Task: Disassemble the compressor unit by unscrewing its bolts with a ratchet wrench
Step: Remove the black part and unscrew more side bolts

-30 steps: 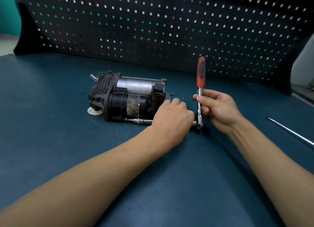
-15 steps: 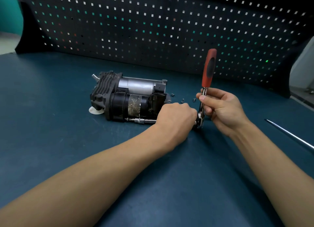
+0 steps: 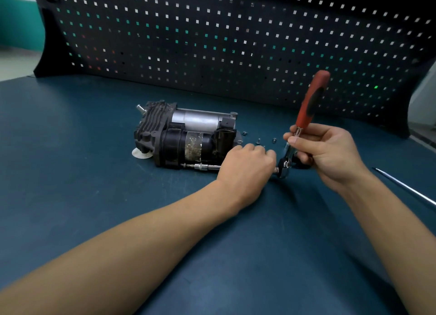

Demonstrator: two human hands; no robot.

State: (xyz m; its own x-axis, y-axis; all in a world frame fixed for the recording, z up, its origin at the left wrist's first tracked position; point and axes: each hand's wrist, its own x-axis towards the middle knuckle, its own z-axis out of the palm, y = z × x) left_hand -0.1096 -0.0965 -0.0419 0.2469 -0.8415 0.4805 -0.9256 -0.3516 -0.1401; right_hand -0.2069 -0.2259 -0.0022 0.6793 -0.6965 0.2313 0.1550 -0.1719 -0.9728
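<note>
The black and silver compressor unit lies on its side on the blue bench. A long extension bar runs along its front lower edge into the unit. My left hand curls over the bar's right end, hiding the joint to the ratchet head. My right hand grips the metal shank of the ratchet wrench; its red handle points up and leans right.
Three small loose bolts lie on the bench just behind my hands. A thin metal rod lies at the right edge. A dark pegboard stands behind the bench. A white disc sits under the compressor's left end.
The red handle has swung from upright to leaning right as my right hand turned the ratchet. My left hand stayed on the extension bar.
</note>
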